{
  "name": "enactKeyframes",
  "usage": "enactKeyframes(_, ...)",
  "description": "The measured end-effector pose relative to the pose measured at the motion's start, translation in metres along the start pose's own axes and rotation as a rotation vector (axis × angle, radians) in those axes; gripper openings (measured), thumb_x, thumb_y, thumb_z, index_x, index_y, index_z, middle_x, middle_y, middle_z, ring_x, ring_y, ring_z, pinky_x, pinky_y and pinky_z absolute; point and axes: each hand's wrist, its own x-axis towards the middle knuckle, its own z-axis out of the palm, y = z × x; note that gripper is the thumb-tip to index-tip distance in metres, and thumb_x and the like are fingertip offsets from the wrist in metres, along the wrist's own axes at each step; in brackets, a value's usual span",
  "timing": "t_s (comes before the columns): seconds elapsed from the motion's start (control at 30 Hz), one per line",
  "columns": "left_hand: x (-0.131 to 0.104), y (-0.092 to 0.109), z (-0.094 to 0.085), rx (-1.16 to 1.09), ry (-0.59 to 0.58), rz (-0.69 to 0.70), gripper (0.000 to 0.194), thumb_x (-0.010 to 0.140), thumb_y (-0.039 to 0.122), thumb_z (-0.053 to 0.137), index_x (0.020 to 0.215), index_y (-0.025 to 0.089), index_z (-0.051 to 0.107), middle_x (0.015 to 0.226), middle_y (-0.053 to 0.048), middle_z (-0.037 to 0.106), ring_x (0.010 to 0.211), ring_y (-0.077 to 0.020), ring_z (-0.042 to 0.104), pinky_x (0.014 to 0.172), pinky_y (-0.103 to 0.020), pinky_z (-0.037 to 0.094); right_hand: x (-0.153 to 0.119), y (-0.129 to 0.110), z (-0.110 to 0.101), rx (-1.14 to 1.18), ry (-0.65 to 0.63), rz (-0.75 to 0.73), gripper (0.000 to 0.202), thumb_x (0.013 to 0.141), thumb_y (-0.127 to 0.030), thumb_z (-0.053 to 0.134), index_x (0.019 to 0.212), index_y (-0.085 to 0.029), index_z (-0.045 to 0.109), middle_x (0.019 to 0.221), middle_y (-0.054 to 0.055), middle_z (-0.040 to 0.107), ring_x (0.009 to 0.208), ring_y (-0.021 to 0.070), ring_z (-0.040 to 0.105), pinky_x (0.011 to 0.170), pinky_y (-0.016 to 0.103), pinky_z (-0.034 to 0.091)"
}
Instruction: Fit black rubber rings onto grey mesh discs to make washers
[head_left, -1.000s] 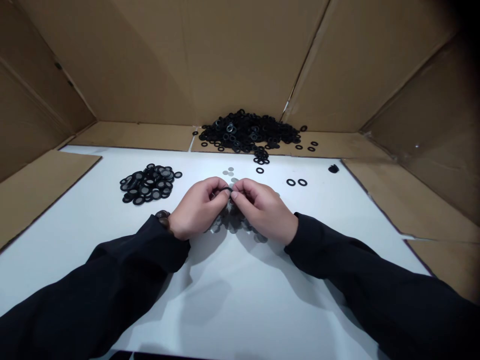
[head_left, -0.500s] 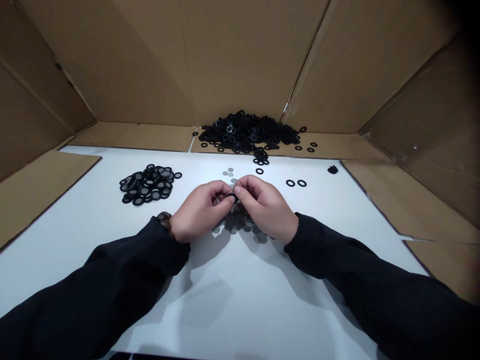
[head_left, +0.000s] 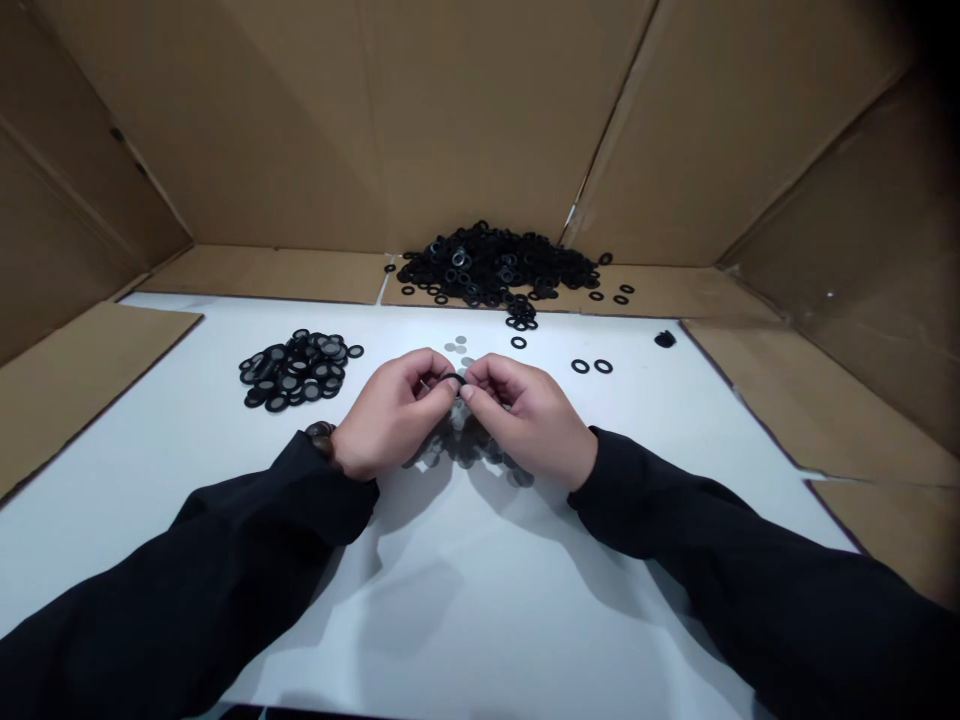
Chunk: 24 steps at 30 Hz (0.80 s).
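Note:
Between the fingertips of both hands is a black ring (head_left: 457, 379). My left hand (head_left: 399, 408), with a dark beaded bracelet at the wrist, pinches its left side. The fingers of my right hand (head_left: 531, 412) are closed on its right edge. Whether a disc sits inside the ring is too small to tell. Below the hands, small grey discs (head_left: 466, 445) lie scattered on the white table (head_left: 480, 600), partly hidden by the hands. On the left rests a pile of black rings with grey centres (head_left: 296, 370).
A large heap of black rings (head_left: 495, 262) stands against the cardboard wall (head_left: 480, 120) at the back. Loose rings (head_left: 580, 367) lie right of my hands. A small black piece (head_left: 664, 340) is farther right. Cardboard borders both sides.
My left hand has shifted slightly up and left, and the black ring has moved with it. My right fingertips have followed a little to the left.

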Motion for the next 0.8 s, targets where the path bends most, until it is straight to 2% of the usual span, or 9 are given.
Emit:
enactKeyframes(0.17,-0.001,0.001,0.0,-0.009,-0.071,-0.044,0.013,0.086,0.029,0.054,0.08,0.017,0.056,0.058,0.006,0.051,0.046,-0.007,0.043,0.047,-0.02,0.035,-0.001,0.006,0.001,0.051,-0.015,0.042,0.015,0.09,-0.031,0.054,0.082,-0.019,0.054,0.066,-0.004,0.048,0.059,0.0098,0.044,0.055,0.025,0.039)
enactKeyframes(0.3,0.0,-0.001,0.0,-0.033,-0.063,-0.062,0.013,0.086,0.029,0.055,0.082,0.017,0.056,0.06,0.006,0.053,0.046,-0.0063,0.044,0.046,-0.02,0.034,-0.001,0.011,0.001,0.085,-0.002,0.037,0.016,0.09,-0.035,0.055,0.089,-0.019,0.056,0.072,-0.002,0.054,0.063,0.0109,0.049,0.058,0.026,0.043)
enactKeyframes(0.37,0.0,-0.002,0.0,-0.062,-0.058,-0.07,0.013,0.086,0.029,0.055,0.083,0.017,0.056,0.061,0.005,0.053,0.046,-0.0062,0.045,0.046,-0.02,0.035,0.0,0.012,0.0,0.04,0.024,-0.031,0.017,0.087,-0.032,0.06,0.096,-0.019,0.055,0.079,0.0,0.057,0.067,0.0117,0.051,0.061,0.027,0.046)
enactKeyframes(0.53,0.0,0.0,0.001,-0.134,-0.092,-0.116,0.015,0.086,0.031,0.056,0.084,0.017,0.056,0.061,0.005,0.052,0.047,-0.0063,0.043,0.044,-0.019,0.033,0.001,0.013,-0.003,-0.29,0.105,-0.338,0.032,0.074,-0.02,0.069,0.101,-0.02,0.054,0.092,0.003,0.056,0.076,0.0151,0.05,0.069,0.031,0.047)
enactKeyframes(0.7,-0.001,0.003,0.0,-0.112,-0.165,-0.142,0.017,0.086,0.031,0.057,0.079,0.016,0.057,0.063,0.003,0.052,0.052,-0.0073,0.044,0.046,-0.019,0.031,0.002,0.013,-0.006,-0.297,0.09,-0.441,0.023,0.078,-0.016,0.065,0.1,-0.02,0.059,0.106,0.009,0.053,0.092,0.0196,0.054,0.076,0.035,0.051)
enactKeyframes(0.8,-0.001,0.002,-0.001,-0.122,-0.17,-0.153,0.018,0.085,0.033,0.057,0.082,0.015,0.059,0.065,0.002,0.054,0.053,-0.0079,0.044,0.047,-0.02,0.032,0.003,0.015,-0.009,-0.267,0.051,-0.484,0.027,0.081,-0.015,0.062,0.107,-0.021,0.062,0.109,0.01,0.052,0.101,0.0219,0.055,0.084,0.04,0.052)
